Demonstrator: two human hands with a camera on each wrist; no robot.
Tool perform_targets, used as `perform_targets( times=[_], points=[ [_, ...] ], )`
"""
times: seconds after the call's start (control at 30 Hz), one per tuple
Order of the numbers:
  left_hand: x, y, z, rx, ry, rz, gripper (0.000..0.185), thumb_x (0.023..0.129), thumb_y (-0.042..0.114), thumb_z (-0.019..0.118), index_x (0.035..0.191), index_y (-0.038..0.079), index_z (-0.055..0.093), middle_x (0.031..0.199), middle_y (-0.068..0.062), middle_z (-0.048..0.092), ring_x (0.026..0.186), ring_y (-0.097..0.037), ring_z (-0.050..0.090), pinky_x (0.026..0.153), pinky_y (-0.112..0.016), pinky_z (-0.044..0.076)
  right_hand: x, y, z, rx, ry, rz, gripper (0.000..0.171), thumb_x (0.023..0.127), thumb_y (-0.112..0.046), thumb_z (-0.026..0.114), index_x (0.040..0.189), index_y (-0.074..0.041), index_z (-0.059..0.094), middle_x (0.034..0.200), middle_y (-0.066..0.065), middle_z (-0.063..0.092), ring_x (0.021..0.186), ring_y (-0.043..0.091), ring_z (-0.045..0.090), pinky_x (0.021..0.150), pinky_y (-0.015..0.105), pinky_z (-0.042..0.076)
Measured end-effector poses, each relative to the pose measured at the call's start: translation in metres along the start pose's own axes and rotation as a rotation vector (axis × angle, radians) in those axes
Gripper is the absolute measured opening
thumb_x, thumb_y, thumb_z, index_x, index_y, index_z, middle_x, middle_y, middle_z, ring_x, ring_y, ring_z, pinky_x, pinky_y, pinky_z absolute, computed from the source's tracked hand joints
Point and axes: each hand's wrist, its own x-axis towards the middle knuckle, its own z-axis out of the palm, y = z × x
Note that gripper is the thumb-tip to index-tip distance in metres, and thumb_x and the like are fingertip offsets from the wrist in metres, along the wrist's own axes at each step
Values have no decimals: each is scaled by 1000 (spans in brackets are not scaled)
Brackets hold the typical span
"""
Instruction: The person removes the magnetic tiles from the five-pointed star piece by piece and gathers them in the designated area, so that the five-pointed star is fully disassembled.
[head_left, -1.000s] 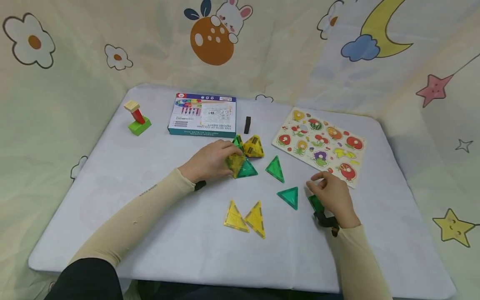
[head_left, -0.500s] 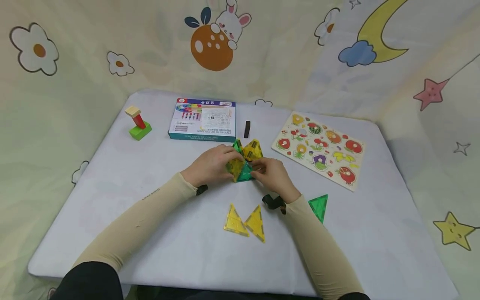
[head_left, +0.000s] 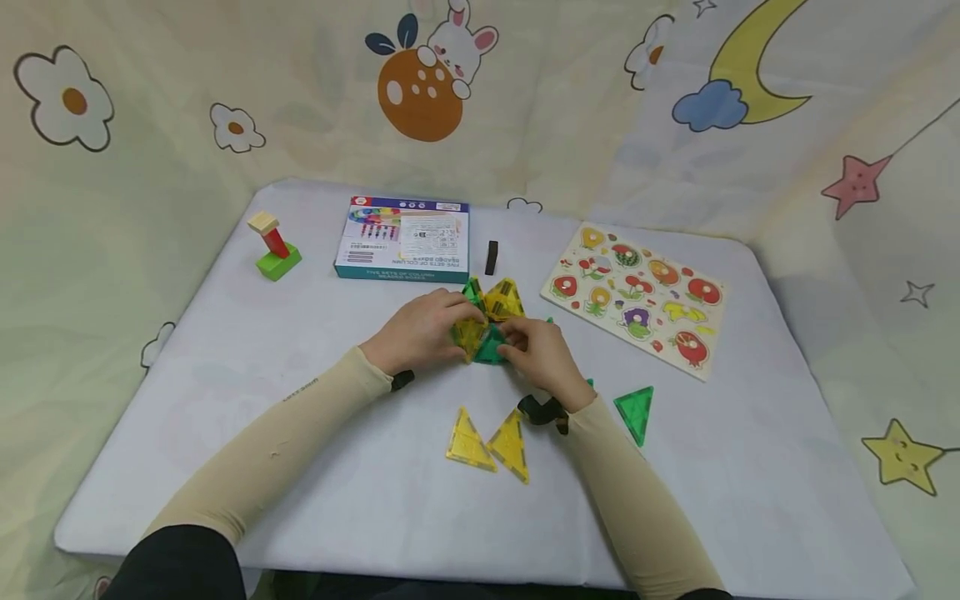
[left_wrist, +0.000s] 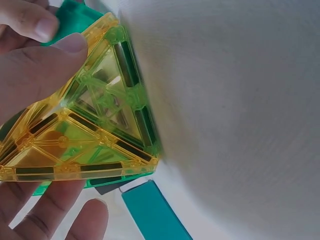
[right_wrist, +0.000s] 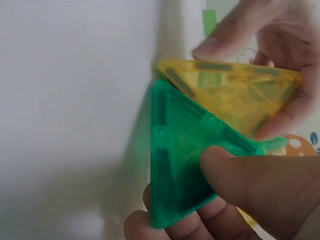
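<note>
Right wrist view alone shows the right hand (right_wrist: 240, 195) pinching a green triangle tile (right_wrist: 182, 160). The left hand (left_wrist: 30, 75) grips the yellow tile (left_wrist: 85, 135). Box (head_left: 403, 238) lettering, upper centre of the head view, is unreadable.

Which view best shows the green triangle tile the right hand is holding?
The right wrist view: the green triangle tile fills the frame, pinched by the right hand against a yellow tile. The head view shows only a sliver of it between both hands. The left wrist view shows only green edges behind the yellow tile.
</note>
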Motion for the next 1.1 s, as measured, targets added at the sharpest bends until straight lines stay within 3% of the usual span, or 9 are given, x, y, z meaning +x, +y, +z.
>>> perform_targets(
  times=[0.13,0.27,0.5,0.67,0.87,1.1],
  points=[
    [0,0,-1,18,-2,0,58,76,26,94,128,18,69,130,-3,68,117,-24,64,104,-40,55,-16,4,-14,25,34,-15,28,98,-17,71,124,-5,73,105,12,77,87,22,71,76,35,58],
    [0,-1,-3,25,-5,-2,57,77,27,94,128,19,70,131,-3,68,116,-23,63,103,-40,55,-38,14,-31,22,13,8,27,100,-17,69,123,-4,74,105,12,79,83,19,69,73,31,55],
    [0,2,-3,38,5,7,57,77,29,94,128,19,70,131,-2,68,115,-23,63,102,-39,56,-91,46,-48,31,-152,31,19,97,-18,73,112,-7,75,87,1,73,71,10,58,61,22,49],
    [-1,2,-3,37,13,12,58,77,28,94,128,19,70,130,-2,69,116,-24,63,103,-39,56,-117,63,-46,58,-263,30,11,93,-21,78,99,-12,75,78,-6,68,68,4,58,63,20,50],
    [-2,3,-4,40,18,7,59,76,28,95,128,18,69,130,-4,68,118,-24,62,104,-40,55,-124,62,-38,-30,-218,-26,12,86,-24,85,86,-19,73,73,-10,60,66,2,52,60,20,47],
    [-3,4,0,40,28,21,57,76,26,95,127,18,69,127,-4,69,112,-23,63,99,-38,57,-111,52,-34,-65,-118,-37,13,91,-25,81,84,-19,73,70,-9,55,64,4,49,58,20,42]
  ],
)
